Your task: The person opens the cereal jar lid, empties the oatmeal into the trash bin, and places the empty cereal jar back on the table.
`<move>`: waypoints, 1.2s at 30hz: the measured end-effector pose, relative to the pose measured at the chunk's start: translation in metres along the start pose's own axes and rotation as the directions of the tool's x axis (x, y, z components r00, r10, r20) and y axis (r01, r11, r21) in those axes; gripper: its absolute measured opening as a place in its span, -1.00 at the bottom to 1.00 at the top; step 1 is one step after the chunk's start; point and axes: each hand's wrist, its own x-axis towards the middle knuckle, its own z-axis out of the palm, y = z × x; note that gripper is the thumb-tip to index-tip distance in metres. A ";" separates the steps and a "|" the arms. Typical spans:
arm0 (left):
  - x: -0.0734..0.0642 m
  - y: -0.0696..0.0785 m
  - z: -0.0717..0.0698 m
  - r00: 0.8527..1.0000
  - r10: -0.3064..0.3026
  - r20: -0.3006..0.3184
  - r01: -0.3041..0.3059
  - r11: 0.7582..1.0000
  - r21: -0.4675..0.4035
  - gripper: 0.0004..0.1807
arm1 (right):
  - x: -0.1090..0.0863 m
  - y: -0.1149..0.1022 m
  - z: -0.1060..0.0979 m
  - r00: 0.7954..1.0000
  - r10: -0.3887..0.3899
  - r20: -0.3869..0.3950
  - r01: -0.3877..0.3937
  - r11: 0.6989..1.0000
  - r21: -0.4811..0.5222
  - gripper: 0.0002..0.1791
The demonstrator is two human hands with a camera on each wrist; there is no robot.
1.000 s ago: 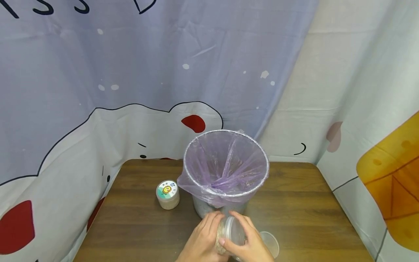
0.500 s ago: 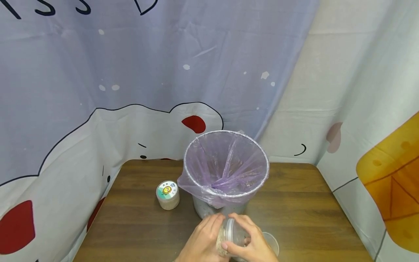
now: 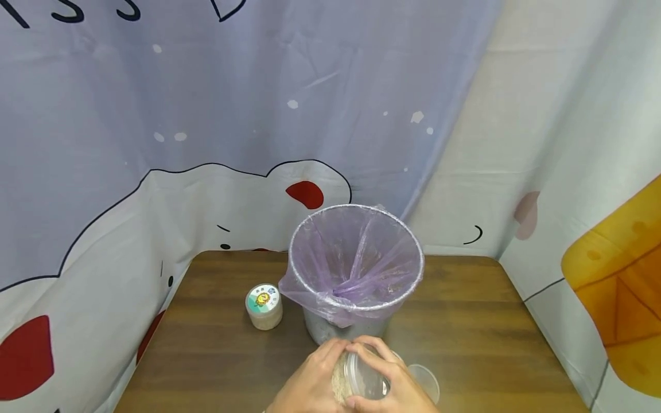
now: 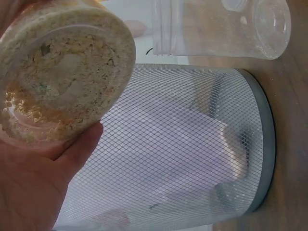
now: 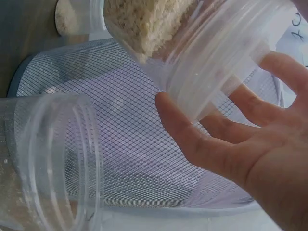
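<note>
Tilted in front of the bin is a clear jar of pale grain-like bits, its base facing the left wrist camera. My left hand grips its body; in the left wrist view a thumb or finger lies along the base edge. The right hand curls its fingers round the jar's clear ribbed lid. Close by, a second clear jar stands upright and uncovered on the table, some pale residue on its wall. The head view shows a clear round rim beside the right hand.
A grey mesh bin lined with a purple plastic bag stands behind the hands. To its left is a small closed jar with a sticker on its lid. Printed curtains hang behind the wooden table.
The right hand's fingers have shifted round the lid, the index finger now lying further left. The left hand has kept its hold on the jar, which stays tilted in about the same place.
</note>
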 end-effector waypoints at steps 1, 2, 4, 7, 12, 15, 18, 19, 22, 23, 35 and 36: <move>0.000 0.000 0.000 1.000 0.003 0.004 -0.003 1.000 0.010 0.01 | 0.000 0.000 0.001 1.000 -0.005 0.003 0.005 1.000 0.003 -0.18; 0.000 -0.001 0.000 1.000 0.002 0.010 -0.002 1.000 0.013 0.02 | 0.001 0.001 0.001 1.000 -0.012 0.006 0.012 1.000 0.008 -0.18; -0.001 -0.002 0.001 1.000 -0.001 0.017 0.001 1.000 0.016 0.03 | 0.001 0.003 0.002 1.000 -0.013 0.007 0.013 1.000 0.017 -0.18; -0.001 -0.003 0.001 1.000 -0.018 0.018 0.018 1.000 0.012 0.04 | 0.001 0.004 0.002 1.000 -0.012 0.002 0.012 1.000 0.005 -0.18; -0.001 -0.003 0.003 1.000 0.020 -0.018 -0.018 0.998 0.058 0.01 | 0.001 0.004 0.001 1.000 -0.020 -0.016 0.019 0.999 -0.028 -0.17; -0.001 -0.003 0.004 0.997 0.065 -0.036 -0.059 0.990 0.130 0.03 | 0.001 0.003 0.001 1.000 0.018 -0.024 -0.018 1.000 -0.015 -0.10; -0.001 -0.003 0.008 0.994 0.094 -0.056 -0.080 0.975 0.206 0.04 | 0.001 0.002 0.002 0.992 0.122 -0.043 -0.122 0.993 0.008 -0.03; -0.001 -0.002 0.010 0.993 0.099 -0.068 -0.081 0.970 0.228 0.05 | 0.001 0.001 0.002 0.983 0.175 -0.051 -0.174 0.985 0.020 -0.04; 0.001 -0.004 0.014 0.976 0.167 -0.139 -0.121 0.950 0.288 0.05 | 0.000 -0.002 0.003 0.944 0.320 -0.075 -0.315 0.946 0.078 -0.09; 0.002 -0.004 0.016 0.967 0.193 -0.166 -0.135 0.941 0.311 0.05 | 0.000 -0.004 0.003 0.928 0.365 -0.081 -0.357 0.929 0.096 -0.12; 0.003 -0.006 0.024 0.927 0.297 -0.230 -0.181 0.889 0.421 0.05 | -0.001 -0.015 0.000 0.866 0.498 -0.038 -0.493 0.865 0.092 -0.18; 0.003 -0.006 0.024 0.927 0.295 -0.231 -0.178 0.889 0.421 0.04 | -0.001 -0.015 0.000 0.869 0.494 -0.039 -0.489 0.868 0.089 -0.19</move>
